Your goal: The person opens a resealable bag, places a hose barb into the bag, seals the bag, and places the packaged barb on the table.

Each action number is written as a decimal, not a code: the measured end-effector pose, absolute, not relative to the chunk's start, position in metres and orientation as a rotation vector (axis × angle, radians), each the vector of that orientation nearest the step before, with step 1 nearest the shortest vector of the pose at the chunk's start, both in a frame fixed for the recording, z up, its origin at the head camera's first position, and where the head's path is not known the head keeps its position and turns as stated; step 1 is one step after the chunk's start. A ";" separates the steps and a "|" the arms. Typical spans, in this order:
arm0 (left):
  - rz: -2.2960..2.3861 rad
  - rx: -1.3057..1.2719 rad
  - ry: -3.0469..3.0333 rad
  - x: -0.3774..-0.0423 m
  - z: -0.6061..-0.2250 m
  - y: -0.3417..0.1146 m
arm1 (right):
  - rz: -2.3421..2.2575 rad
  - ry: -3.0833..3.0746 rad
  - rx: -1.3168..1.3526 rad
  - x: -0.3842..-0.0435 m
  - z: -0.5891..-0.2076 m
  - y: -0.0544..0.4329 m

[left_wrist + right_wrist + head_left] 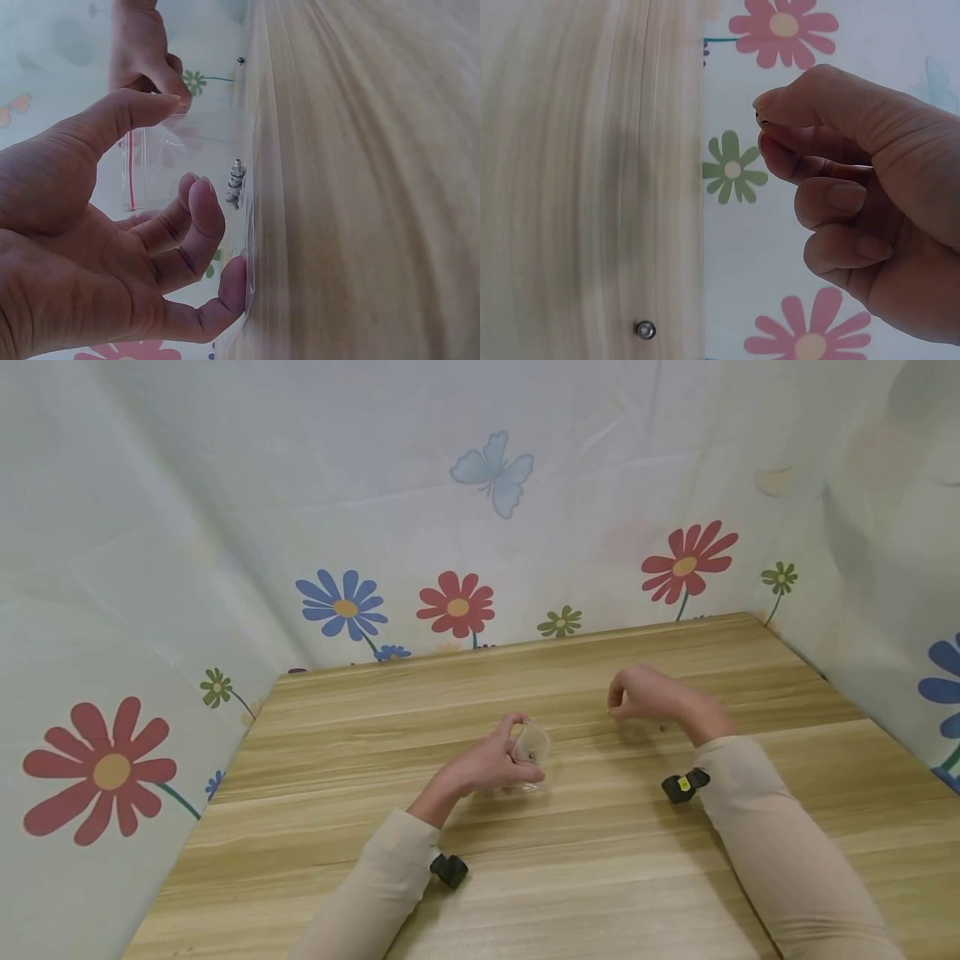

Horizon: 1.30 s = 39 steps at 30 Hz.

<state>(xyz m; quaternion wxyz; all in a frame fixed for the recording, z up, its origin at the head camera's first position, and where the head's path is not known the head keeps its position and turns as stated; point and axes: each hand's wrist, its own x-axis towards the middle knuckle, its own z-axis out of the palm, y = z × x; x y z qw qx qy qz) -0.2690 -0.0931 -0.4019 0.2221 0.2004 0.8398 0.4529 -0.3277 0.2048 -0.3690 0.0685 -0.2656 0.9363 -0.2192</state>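
Note:
My left hand (491,764) holds a small clear zip bag (202,142) near the middle of the table, thumb at one side of its mouth and curled fingers at the other. A red line runs along the bag's zip edge. Several small silvery metal fittings (235,184) lie together at its bottom. To the right and farther back, my right hand (648,693) is raised above the table. Its thumb and forefinger pinch a tiny metal piece (762,118), mostly covered by the fingertips. Another small round metal fitting (645,330) lies on the table near that hand.
The wood-grain table (337,735) reaches back to a white curtain (375,468) printed with flowers, which also hangs along both sides. Black wrist cameras are strapped to the left sleeve (375,868) and the right sleeve (780,835).

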 end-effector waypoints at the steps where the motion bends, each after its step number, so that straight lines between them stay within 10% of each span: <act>1: 1.250 0.554 2.322 -0.269 -0.402 -0.093 | -0.660 2.820 -0.805 -0.327 -0.369 0.202; 39: 1.252 0.526 2.285 -0.271 -0.402 -0.094 | -0.703 2.742 -1.267 -0.296 -0.352 0.142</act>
